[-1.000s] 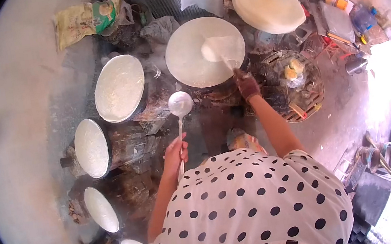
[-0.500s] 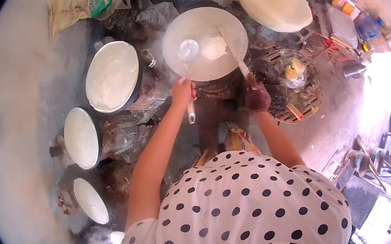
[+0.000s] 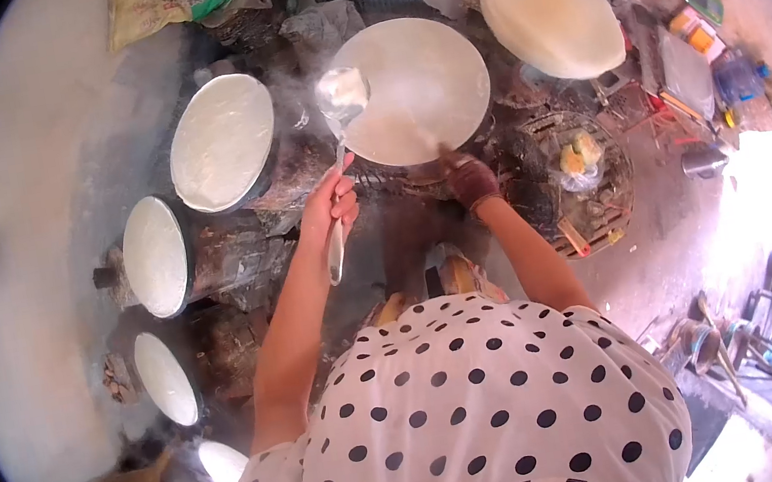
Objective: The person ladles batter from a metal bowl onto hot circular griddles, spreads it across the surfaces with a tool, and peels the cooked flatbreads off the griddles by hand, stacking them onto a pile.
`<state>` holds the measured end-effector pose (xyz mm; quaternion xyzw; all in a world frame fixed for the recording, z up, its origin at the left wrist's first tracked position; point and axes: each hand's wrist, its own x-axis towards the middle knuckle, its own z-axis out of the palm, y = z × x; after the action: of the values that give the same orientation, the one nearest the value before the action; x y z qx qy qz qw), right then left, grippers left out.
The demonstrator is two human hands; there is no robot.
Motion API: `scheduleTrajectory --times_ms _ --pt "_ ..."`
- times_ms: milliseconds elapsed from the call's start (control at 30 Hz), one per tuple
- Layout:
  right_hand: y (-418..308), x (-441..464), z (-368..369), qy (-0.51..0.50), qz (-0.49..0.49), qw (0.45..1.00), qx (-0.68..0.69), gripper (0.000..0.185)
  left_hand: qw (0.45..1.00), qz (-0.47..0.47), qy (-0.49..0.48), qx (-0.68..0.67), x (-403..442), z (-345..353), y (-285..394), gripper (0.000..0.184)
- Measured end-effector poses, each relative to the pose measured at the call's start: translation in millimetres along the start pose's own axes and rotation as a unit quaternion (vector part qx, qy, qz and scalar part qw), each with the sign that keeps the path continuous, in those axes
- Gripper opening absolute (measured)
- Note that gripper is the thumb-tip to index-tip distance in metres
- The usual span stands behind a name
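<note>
While the left hand point(image 3: 329, 208) is closed around the handle of one metal ladle point(image 3: 336, 248), the ladle's bowl is over the left edge of one large round griddle point(image 3: 430, 65), which has a pale surface. In this bowl there is some white batter point(image 3: 346, 90). The right hand point(image 3: 474, 181), which wears a dark glove, is at the near edge of the griddle, with its fingers wrapped around the handle of one scraper point(image 3: 403, 135), whose blade is blurred low over the pale surface. To the left there are four more round pans: the largest pan point(image 3: 222, 143), the second pan point(image 3: 155, 257) and the third pan point(image 3: 165, 379) each have a white layer inside, and the fourth pan point(image 3: 224, 465) is partly hidden by the sleeve, showing only white. Beyond the griddle, at its right, lies one pile of flat round sheets point(image 3: 552, 19), whose number I cannot count. Nearer, one round slatted stand point(image 3: 628, 160) bears a clear plastic bag point(image 3: 581, 180) with yellowish pieces
</note>
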<state>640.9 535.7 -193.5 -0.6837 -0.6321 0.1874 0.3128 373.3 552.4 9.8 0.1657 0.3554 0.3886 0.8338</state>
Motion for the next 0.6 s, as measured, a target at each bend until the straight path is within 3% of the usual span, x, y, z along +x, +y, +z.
scheduleTrajectory --times_ms 67,100,133,200,233,267,333,400,433,467,533,600 --pt "-1.0 -1.2 15.7 -0.175 -0.134 0.975 -0.003 0.042 0.999 -0.006 0.032 -0.002 -6.7 -1.3 -3.0 0.039" --pt "-2.2 -1.6 12.4 -0.181 -0.074 0.981 0.012 0.041 0.998 -0.019 0.058 0.011 -15.1 -4.3 -4.8 0.037" --pt "-2.9 -2.0 2.5 -0.186 -0.082 0.979 0.016 0.041 0.996 -0.028 0.083 0.024 -24.1 -6.7 -5.6 0.035" --pt "-8.9 -9.7 -19.7 -0.031 0.16 0.985 -0.047 0.04 0.993 -0.011 0.11 0.035 -52.9 -6.5 -9.4 0.034" --pt "-16.8 -18.7 -21.6 -0.043 0.156 0.986 -0.045 0.04 0.991 -0.008 0.132 0.037 -67.9 -7.7 -11.5 0.033" --pt "-25.4 -31.9 -23.5 -0.2 0.133 0.96 -0.147 0.041 0.987 -0.011 0.152 0.04 -83.9 -11.2 -15.0 0.033" --pt "-29.5 -54.9 -21.3 -0.346 0.096 0.9 -0.248 0.045 0.985 -0.016 0.174 0.003 -105.4 -28.8 -26.2 0.036" --pt "-20.8 -70.5 -11.5 -0.267 -0.063 0.955 -0.115 0.042 0.981 -0.009 0.19 -0.036 -119.8 -53.1 -29.7 0.039" --pt "-20.1 -66.6 -12.9 -0.272 -0.074 0.952 -0.117 0.042 0.978 -0.015 0.182 -0.096 -130.0 -66.3 -31.5 0.038" --pt "-17.5 -64.2 -16.5 -0.129 -0.064 0.968 -0.203 0.037 0.972 -0.021 0.175 -0.157 -140.3 -78.9 -34.5 0.037" --pt "-34.8 -68.9 -20.2 0.019 -0.068 0.958 -0.277 0.032 0.961 0.002 0.191 -0.202 -154.1 -96.9 -31.2 0.035" --pt "-54.0 -79.8 -26.4 -0.158 -0.081 0.974 -0.142 0.042 0.92 0.008 0.183 -0.346 -165.3 -118.5 -25.8 0.035"
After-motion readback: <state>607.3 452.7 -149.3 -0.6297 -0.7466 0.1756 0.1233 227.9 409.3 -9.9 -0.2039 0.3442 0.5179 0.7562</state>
